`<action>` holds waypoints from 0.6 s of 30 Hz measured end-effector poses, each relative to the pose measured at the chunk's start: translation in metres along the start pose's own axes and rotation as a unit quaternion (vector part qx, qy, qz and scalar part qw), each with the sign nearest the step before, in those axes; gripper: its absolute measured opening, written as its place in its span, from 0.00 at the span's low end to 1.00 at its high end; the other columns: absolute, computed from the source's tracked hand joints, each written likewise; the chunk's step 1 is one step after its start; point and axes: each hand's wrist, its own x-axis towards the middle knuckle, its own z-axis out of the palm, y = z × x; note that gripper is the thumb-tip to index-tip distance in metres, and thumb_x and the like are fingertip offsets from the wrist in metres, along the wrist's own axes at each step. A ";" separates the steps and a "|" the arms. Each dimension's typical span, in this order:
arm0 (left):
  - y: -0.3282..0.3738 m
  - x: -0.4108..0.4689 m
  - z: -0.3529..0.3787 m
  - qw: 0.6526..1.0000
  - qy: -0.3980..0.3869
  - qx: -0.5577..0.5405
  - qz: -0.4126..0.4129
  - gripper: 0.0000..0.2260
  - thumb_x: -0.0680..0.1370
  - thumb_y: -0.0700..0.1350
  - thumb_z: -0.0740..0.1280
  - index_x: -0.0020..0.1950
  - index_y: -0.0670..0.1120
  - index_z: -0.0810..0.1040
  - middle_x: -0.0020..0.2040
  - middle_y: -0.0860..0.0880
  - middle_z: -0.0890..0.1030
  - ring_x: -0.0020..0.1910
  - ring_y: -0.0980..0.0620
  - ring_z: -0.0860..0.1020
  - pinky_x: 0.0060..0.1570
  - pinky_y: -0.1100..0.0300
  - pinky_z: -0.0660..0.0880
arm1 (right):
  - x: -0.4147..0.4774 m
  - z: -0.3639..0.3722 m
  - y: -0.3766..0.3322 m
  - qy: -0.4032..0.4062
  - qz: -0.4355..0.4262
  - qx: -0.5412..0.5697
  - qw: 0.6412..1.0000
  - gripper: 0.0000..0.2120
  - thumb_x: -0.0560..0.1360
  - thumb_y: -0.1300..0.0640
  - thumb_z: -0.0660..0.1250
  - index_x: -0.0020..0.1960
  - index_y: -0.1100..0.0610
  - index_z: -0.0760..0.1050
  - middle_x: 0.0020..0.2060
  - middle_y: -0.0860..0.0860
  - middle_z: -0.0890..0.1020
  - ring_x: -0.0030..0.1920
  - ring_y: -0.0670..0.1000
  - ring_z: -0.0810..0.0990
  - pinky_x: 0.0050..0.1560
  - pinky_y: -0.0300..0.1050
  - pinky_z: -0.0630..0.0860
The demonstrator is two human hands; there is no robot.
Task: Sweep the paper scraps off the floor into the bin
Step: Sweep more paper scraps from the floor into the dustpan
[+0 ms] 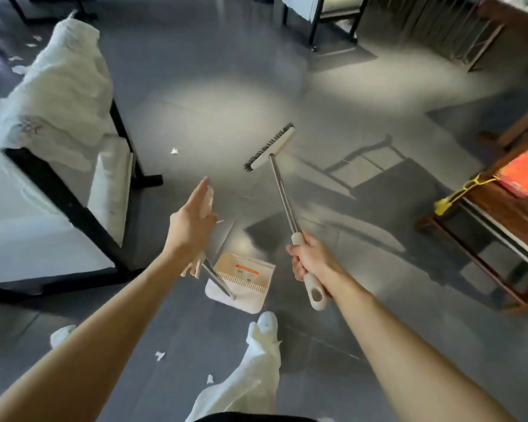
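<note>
Right hand (307, 258) grips the broom (282, 193) — left hand (189, 226) holds the dustpan (250, 300) handle; paper scraps (174, 151) lie outside it on the floor (226, 102).

No legible txt anywhere, dustpan (245, 295) w/ orange sticker strip (247, 270) on its pan, print on it too small & blurred to read, tiny dark marks just below also illegible
</note>
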 end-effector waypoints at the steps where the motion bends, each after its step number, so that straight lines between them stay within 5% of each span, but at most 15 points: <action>1: 0.008 0.033 0.008 1.000 0.003 0.004 -0.004 0.31 0.78 0.37 0.62 0.75 0.60 0.60 0.71 0.53 0.70 0.63 0.59 0.70 0.54 0.74 0.65 | 0.027 -0.001 -0.023 -0.003 -0.002 -0.006 1.000 0.25 0.79 0.66 0.61 0.72 0.48 0.62 0.26 0.52 0.65 0.16 0.43 0.62 0.18 0.31 0.60; 4: 0.035 0.134 0.024 0.999 0.031 0.020 -0.019 0.30 0.78 0.38 0.62 0.75 0.61 0.59 0.69 0.49 0.72 0.60 0.50 0.75 0.52 0.66 0.71 | 0.092 -0.006 -0.101 -0.028 -0.015 -0.027 0.999 0.30 0.79 0.67 0.59 0.77 0.50 0.57 0.27 0.52 0.65 0.15 0.43 0.61 0.17 0.31 0.59; 7: 0.065 0.223 0.033 0.998 0.043 0.039 -0.035 0.31 0.77 0.38 0.60 0.75 0.63 0.58 0.62 0.43 0.77 0.38 0.49 0.77 0.33 0.64 0.71 | 0.154 -0.010 -0.176 -0.033 -0.038 -0.047 0.998 0.29 0.78 0.69 0.59 0.76 0.52 0.59 0.27 0.52 0.66 0.19 0.45 0.62 0.17 0.32 0.59; 9: 0.083 0.285 0.038 0.996 0.050 0.050 -0.049 0.31 0.77 0.39 0.59 0.75 0.65 0.56 0.60 0.41 0.78 0.31 0.51 0.75 0.28 0.62 0.70 | 0.205 -0.010 -0.223 -0.038 -0.055 -0.082 0.994 0.25 0.78 0.68 0.60 0.74 0.56 0.63 0.27 0.52 0.67 0.22 0.47 0.63 0.17 0.34 0.60; 14: 0.110 0.464 0.052 0.994 0.073 0.058 -0.055 0.33 0.78 0.37 0.62 0.76 0.62 0.55 0.68 0.42 0.73 0.33 0.48 0.76 0.37 0.58 0.75 | 0.367 0.002 -0.344 -0.086 -0.077 -0.130 0.985 0.18 0.78 0.69 0.58 0.64 0.54 0.69 0.27 0.53 0.67 0.17 0.44 0.63 0.16 0.34 0.60; 18: 0.140 0.612 0.043 0.987 0.119 0.064 -0.087 0.31 0.80 0.39 0.62 0.77 0.59 0.54 0.68 0.40 0.73 0.35 0.47 0.78 0.33 0.59 0.75 | 0.502 0.024 -0.464 -0.133 -0.051 -0.173 0.975 0.24 0.78 0.68 0.59 0.72 0.58 0.63 0.27 0.53 0.67 0.17 0.44 0.64 0.17 0.34 0.61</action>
